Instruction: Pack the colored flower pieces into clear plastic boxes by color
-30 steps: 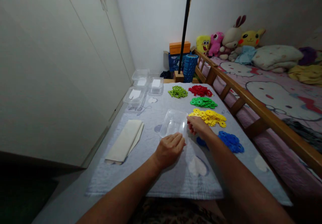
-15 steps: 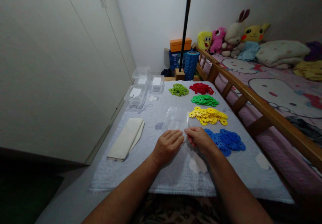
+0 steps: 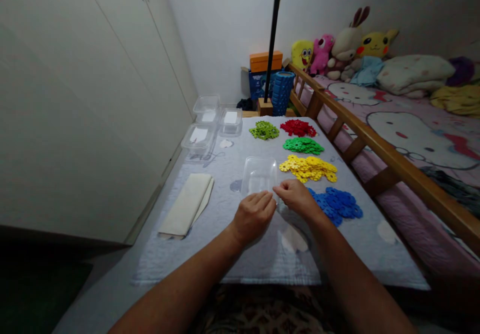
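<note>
A clear plastic container (image 3: 259, 173) lies open on a pale grey cloth (image 3: 225, 254) spread over the table. My left hand (image 3: 255, 215) has its fingers curled at the container's near rim. My right hand (image 3: 297, 198) pinches the same rim from the right, just left of a blue pile of flat plastic flower pieces (image 3: 337, 204). Beyond the blue pile lie a yellow pile (image 3: 309, 168), a green pile (image 3: 303, 145), a red pile (image 3: 298, 127) and a light green pile (image 3: 264, 130).
A folded cream cloth (image 3: 186, 204) lies at the left. Three clear lidded boxes (image 3: 198, 139) stand at the far left corner. A wooden bed rail (image 3: 375, 144) runs along the right, a white wardrobe (image 3: 93, 99) along the left. A black pole (image 3: 272, 39) rises behind the table.
My right hand came from the container's right side, by the yellow pile, to its near rim beside my left hand. The left hand barely shifted. The view swung slightly.
</note>
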`<action>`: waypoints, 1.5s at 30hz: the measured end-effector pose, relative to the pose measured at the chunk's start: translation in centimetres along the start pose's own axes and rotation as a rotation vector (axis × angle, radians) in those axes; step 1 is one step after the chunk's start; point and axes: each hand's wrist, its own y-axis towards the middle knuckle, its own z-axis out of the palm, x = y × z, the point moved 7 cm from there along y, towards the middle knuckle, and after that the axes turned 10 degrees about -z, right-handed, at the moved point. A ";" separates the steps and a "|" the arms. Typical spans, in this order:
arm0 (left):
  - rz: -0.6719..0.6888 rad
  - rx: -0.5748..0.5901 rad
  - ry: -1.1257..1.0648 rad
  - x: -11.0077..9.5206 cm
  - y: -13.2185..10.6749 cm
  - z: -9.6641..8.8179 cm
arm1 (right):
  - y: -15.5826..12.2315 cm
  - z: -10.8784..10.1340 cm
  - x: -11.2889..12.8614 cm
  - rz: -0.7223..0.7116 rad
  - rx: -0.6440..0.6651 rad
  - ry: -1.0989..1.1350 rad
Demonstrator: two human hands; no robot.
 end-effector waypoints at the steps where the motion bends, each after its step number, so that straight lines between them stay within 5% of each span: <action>1: -0.001 0.003 0.004 0.0 0.0 0.0 | -0.1 0.1 -0.1 0.007 0.002 0.038; 21: -0.008 -0.012 0.065 -0.6 0.2 0.4 | -3.3 2.2 -1.3 0.178 -0.011 0.858; 38: -0.003 -0.048 0.029 -0.6 0.3 0.2 | -3.9 2.5 -1.6 0.122 -0.026 0.835; 45: -0.005 -0.094 0.018 -0.4 0.0 -0.1 | -4.3 1.9 -2.3 -0.088 -0.002 0.593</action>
